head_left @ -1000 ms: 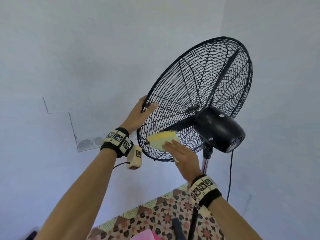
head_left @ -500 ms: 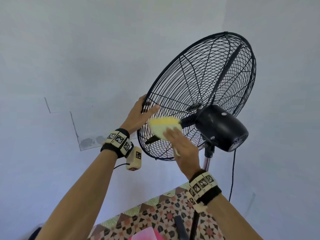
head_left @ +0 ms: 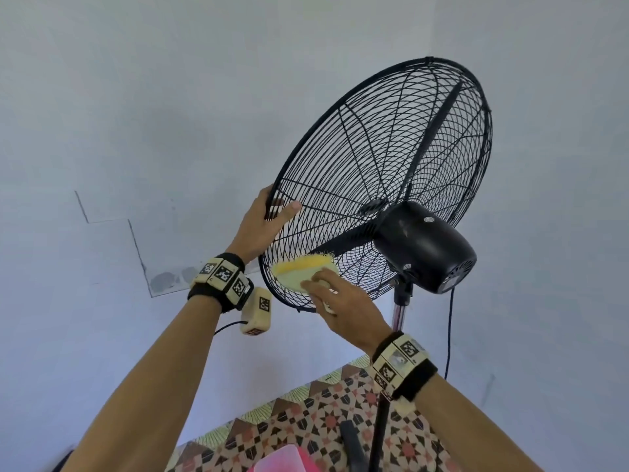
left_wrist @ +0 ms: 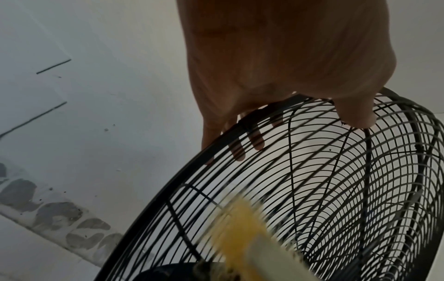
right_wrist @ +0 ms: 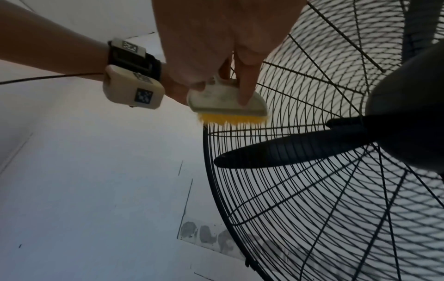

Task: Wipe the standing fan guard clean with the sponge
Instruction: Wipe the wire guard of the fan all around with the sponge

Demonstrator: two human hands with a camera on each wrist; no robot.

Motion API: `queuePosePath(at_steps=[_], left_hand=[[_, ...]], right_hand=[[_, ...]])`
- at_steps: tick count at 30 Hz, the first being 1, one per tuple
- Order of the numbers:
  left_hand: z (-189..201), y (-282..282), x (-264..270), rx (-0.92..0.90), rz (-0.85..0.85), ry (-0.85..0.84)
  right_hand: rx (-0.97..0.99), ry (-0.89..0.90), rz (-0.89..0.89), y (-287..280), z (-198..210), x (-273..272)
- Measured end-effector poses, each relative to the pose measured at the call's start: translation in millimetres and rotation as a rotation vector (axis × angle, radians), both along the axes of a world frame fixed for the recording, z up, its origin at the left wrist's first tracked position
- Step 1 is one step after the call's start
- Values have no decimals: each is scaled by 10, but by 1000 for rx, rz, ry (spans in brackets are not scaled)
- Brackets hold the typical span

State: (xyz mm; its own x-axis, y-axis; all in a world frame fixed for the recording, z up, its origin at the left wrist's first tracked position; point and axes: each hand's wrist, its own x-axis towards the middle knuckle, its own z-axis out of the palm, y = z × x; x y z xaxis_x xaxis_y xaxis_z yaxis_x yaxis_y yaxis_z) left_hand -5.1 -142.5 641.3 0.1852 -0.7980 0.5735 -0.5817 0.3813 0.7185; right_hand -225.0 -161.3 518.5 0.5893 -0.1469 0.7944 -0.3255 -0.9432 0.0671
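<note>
Lowest in the head view, I am holding the right hand (head_left: 343, 308) up toward the lower left of the fan guard (head_left: 343, 158), its fingers curled over the pale back of the sponge (head_left: 301, 272), which is pressing its yellow face against the wires near the bottom rim; the right wrist view is showing that yellow face looking more like bristles than foam, so I am judging it will scrub between the wires rather than just skim them. A little farther up, the left hand (head_left: 262, 223) is gripping the guard's outer rim at the centre left of the frame, thumb lying across the wires and fingers hooking round behind, which I am taking as bracing the head so it is not swinging under the scrubbing. Beyond, the dark blade (head_left: 343, 238) is sitting inside the cage and the motor housing (head_left: 422, 247) is carrying a small round badge that I am finding too small to read; only the coded black-and-white squares on the wristbands (head_left: 221, 274) are showing, with no legible words.
</note>
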Motion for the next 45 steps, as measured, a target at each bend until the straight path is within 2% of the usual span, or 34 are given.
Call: queuePosePath(at_steps=[3, 7, 9, 12, 14, 16, 19, 21, 23, 27, 29, 34, 36, 39, 41, 43, 45], left_hand=[[-23, 9, 23, -1, -1, 0], [4, 20, -11, -7, 2, -14], [10, 13, -13, -4, 3, -19], [-11, 5, -1, -5, 8, 0], [-20, 10, -20, -5, 10, 14], [-17, 7, -34, -5, 13, 20], [-15, 11, -30, -2, 25, 19], [-21, 19, -31, 1, 36, 10], [-25, 20, -38, 3, 55, -4], [-34, -7, -116, -26, 147, 11], [-40, -16, -167, -49, 179, 39], [-33, -33, -110, -11, 201, 20], [-36, -34, -103, -14, 196, 18], [-39, -48, -159, -34, 190, 13], [-45, -58, -167, -42, 193, 17], [-65, -57, -142, -37, 201, 31], [-80, -41, -109, -30, 209, 44]], right_hand=[[17, 96, -40, -73, -31, -52], [-33, 80, -50, -109, 23, -126], [-80, -55, -81, -67, 189, -210], [-154, -366, -146, -77, 482, -337], [-169, -450, -202, -155, 531, -332], [-147, -427, -227, -208, 369, -255], [-75, -243, -213, -217, -23, -172], [5, -170, -196, -193, -104, -187], [35, -254, -192, -160, -14, -211], [31, -553, -182, -158, 278, -202], [42, -527, -221, -183, 227, -76], [96, -241, -245, -221, -200, -14], [118, -245, -216, -204, -118, -87], [125, -448, -216, -173, 145, -117], [155, -519, -241, -194, 220, -37], [177, -457, -260, -202, 98, 56], [181, -315, -255, -229, -166, 73]])
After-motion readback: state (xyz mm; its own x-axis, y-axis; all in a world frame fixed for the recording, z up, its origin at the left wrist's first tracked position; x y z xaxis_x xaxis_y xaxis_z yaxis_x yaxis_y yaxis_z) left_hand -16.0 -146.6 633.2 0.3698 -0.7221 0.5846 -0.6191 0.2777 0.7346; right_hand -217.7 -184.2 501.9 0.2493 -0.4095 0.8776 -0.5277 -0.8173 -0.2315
